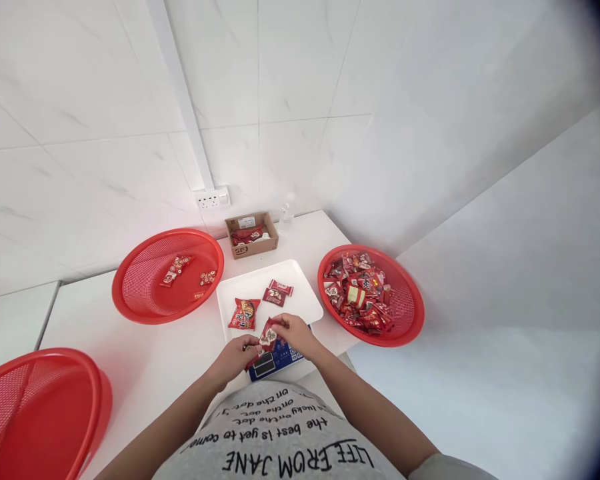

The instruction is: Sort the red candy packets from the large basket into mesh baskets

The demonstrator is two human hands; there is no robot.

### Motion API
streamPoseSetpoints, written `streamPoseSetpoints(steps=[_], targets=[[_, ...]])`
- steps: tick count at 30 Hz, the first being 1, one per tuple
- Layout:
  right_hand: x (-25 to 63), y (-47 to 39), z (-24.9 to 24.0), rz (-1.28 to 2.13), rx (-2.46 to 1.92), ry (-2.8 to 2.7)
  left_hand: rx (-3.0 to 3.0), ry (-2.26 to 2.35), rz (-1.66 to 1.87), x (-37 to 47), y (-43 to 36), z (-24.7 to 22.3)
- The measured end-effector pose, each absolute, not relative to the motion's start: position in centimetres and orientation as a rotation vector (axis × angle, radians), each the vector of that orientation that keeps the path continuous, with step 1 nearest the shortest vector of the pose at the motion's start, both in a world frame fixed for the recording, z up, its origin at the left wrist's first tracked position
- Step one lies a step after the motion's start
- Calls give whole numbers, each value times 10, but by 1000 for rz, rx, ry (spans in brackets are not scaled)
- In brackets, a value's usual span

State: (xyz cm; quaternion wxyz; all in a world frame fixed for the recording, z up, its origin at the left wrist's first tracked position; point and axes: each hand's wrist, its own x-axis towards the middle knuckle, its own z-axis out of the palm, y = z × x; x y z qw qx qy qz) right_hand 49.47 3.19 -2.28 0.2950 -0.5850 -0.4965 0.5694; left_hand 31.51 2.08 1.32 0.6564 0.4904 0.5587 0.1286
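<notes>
Over the front edge of a white tray, my right hand pinches a small red packet with pale markings. My left hand is closed at the lower left of that packet, with another red packet partly hidden under its fingers. On the tray lie a larger red packet at the left and two small red packets farther back. Beneath the hands, the blue front panel of a scale with a dark display is partly visible.
A red basket full of red packets stands at the right. Another red basket at the left holds a few packets. A third sits at the lower left. Behind the tray are a cardboard box with packets and a clear bottle.
</notes>
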Motion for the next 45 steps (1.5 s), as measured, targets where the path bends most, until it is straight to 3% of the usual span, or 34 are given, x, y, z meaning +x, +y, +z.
streamPoseSetpoints(steps=[7, 14, 22, 28, 32, 39, 45], targets=[[511, 40, -21, 1004, -1728, -1531, 949, 1308, 540, 306, 35, 22], [495, 25, -13, 1575, -1458, -1548, 947, 1131, 502, 317, 29, 18], [494, 12, -7, 1777, -1415, -1301, 1030, 1113, 291, 323, 19, 10], [492, 10, -10, 1833, -1388, -1226, 1098, 1082, 372, 324, 18, 9], [499, 25, -19, 1625, -1495, -1229, 1204, 1192, 378, 322, 42, 12], [524, 71, -17, 748, -1895, -1713, 1754, 1555, 308, 321, 124, 15], [526, 93, -22, 518, -2014, -2028, 1891, 1669, 199, 329, 133, 5]])
